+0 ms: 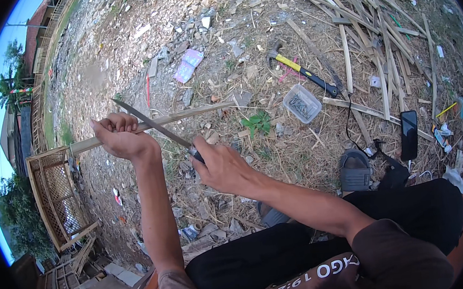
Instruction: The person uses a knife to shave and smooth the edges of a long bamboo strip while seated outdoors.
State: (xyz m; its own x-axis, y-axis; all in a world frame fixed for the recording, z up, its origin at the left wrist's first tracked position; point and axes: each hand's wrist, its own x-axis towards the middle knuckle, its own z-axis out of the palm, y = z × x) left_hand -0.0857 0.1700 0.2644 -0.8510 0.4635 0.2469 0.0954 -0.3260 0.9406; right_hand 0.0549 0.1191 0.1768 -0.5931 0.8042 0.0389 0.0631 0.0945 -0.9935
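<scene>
My left hand point(125, 138) is closed round a pale wooden slat point(195, 112), which stretches from the left to the middle of the view. In my right hand point(223, 168) is a knife point(151, 122), gripped by its dark handle, most of which the fingers hide. Its long, narrow blade slants up to the left across the slat, just right of my left fingers, with the tip beyond the slat. Whether the edge touches the wood I cannot tell.
A yellow-and-black claw hammer point(303, 71) and a clear tub of nails point(303, 104) lie ahead on the right. Beyond them is a pile of wooden slats point(379, 38). A black phone point(409, 134) rests near my knee. On the left stands a lattice-sided wooden frame point(64, 193).
</scene>
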